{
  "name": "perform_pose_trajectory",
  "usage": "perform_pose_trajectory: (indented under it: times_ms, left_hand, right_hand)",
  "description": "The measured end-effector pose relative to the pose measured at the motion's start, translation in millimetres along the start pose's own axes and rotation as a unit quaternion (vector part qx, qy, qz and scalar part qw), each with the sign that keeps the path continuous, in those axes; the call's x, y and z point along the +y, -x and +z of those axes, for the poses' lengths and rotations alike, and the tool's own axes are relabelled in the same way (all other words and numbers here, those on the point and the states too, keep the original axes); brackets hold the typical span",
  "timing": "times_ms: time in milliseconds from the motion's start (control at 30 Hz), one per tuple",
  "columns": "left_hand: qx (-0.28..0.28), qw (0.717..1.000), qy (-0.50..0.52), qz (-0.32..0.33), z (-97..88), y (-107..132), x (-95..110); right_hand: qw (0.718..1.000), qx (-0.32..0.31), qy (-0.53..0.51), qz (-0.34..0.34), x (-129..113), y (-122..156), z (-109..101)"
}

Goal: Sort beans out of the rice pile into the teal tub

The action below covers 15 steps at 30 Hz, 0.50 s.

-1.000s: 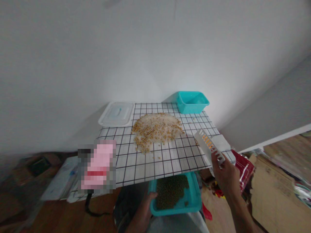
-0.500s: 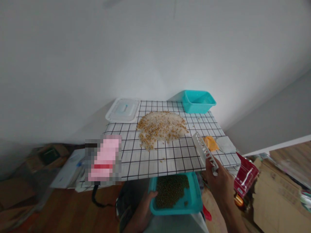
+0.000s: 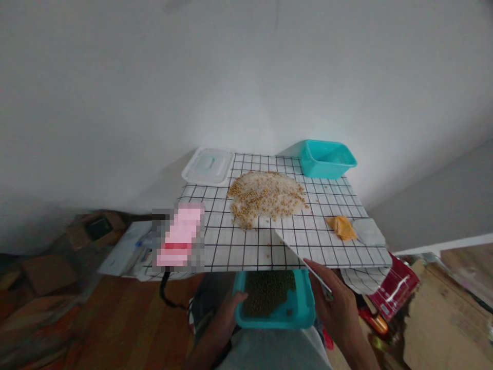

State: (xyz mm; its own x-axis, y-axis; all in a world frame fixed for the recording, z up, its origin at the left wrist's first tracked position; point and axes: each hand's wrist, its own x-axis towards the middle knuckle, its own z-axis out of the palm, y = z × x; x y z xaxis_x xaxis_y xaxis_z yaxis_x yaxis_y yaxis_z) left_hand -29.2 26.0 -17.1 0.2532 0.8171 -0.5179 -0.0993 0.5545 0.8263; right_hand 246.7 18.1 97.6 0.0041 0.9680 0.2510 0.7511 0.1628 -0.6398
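Note:
Below the table's front edge, my left hand [image 3: 232,311] grips the left side of a teal plastic tub [image 3: 275,322] holding small dark green beans [image 3: 265,295]. Fingers of my right hand [image 3: 339,303] are closed on a thin white slotted plate [image 3: 295,252], now seen nearly edge-on. Its far end reaches over the tabletop, short of a spread pile of yellow beans mixed with whitish grains [image 3: 265,195]. A few loose beans lie between that pile and the front edge.
On the grid-patterned tablecloth [image 3: 221,252] are a clear lid [image 3: 210,165], an empty-looking teal bin [image 3: 327,167], an orange cloth [image 3: 343,228] and a white pad [image 3: 368,232]. A blurred pink item [image 3: 180,234] sits front left. A wall stands behind; cardboard [image 3: 442,313] lies right.
My right hand has brought the white slotted plate left and turned it edge-on, its tip nearer the pile. My left hand stays on the tub. The view has shifted slightly.

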Motion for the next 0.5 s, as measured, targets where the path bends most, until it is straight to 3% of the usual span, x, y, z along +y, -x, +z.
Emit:
perform_pose_trajectory:
  times_ms: [167,300,500]
  left_hand:
    - [-0.006,0.991,0.131,-0.024,3.9,6,9]
    - [0.011,0.985,0.171,-0.014,4.5,11,14]
    - [0.033,0.979,0.197,-0.044,4.8,11,22]
  right_hand:
    - [0.997,-0.068,-0.033,-0.006,6,-6,2]
    - [0.992,-0.098,-0.055,-0.060,11,-6,8]
    - [0.978,-0.162,-0.105,-0.084,-7,-5,2]
